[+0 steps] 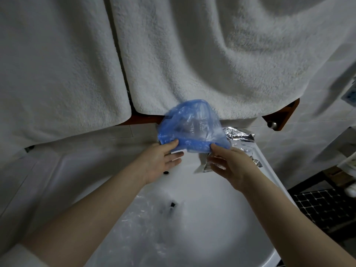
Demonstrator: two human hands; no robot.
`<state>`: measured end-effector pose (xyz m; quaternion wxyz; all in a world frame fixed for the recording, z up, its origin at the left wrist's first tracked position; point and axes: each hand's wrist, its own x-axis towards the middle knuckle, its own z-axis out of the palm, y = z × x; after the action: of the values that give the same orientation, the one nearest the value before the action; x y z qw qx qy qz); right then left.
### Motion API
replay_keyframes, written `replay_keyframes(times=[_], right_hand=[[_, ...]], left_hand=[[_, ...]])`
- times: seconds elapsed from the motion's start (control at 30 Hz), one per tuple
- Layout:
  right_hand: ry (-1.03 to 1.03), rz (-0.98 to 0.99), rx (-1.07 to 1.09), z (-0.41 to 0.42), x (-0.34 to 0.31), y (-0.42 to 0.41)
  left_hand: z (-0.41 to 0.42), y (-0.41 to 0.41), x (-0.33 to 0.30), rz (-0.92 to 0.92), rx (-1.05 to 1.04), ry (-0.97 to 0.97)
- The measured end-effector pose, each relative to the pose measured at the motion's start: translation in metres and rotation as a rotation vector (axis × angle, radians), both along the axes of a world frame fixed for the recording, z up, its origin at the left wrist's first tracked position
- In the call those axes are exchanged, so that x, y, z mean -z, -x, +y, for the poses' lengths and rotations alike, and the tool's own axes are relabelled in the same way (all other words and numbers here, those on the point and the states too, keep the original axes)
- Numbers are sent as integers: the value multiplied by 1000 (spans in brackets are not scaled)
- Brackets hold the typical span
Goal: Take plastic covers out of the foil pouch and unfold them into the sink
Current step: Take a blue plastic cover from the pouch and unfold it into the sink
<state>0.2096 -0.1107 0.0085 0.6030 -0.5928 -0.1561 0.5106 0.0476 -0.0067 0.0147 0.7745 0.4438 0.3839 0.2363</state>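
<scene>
A blue translucent plastic cover (pixel 192 124) is held up over the back of the white sink (pixel 212 218), puffed open like a cap. My left hand (pixel 161 160) pinches its elastic rim on the left with thumb and finger. My right hand (pixel 229 164) pinches the rim on the right. The silver foil pouch (pixel 240 139) lies on the sink's right rim behind my right hand, partly hidden. A clear crinkled plastic sheet (pixel 146 224) lies in the basin near the drain (pixel 172 205).
White towels (pixel 173 54) hang from a wooden rail (pixel 281 116) right behind the sink. A dark tiled floor (pixel 323 209) shows at the right. The sink's overflow hole (pixel 165 172) sits under my left hand.
</scene>
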Motion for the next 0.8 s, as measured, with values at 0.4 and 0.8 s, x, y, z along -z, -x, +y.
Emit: replay_keyframes(times=[0.4,0.8], right_hand=[[-87,-230,-298,12,-2,-11],[-483,72,-233,7,7,-21]], left_hand=[[5,3,8,26,19,-89],[7,17,1,-138,173,-164]])
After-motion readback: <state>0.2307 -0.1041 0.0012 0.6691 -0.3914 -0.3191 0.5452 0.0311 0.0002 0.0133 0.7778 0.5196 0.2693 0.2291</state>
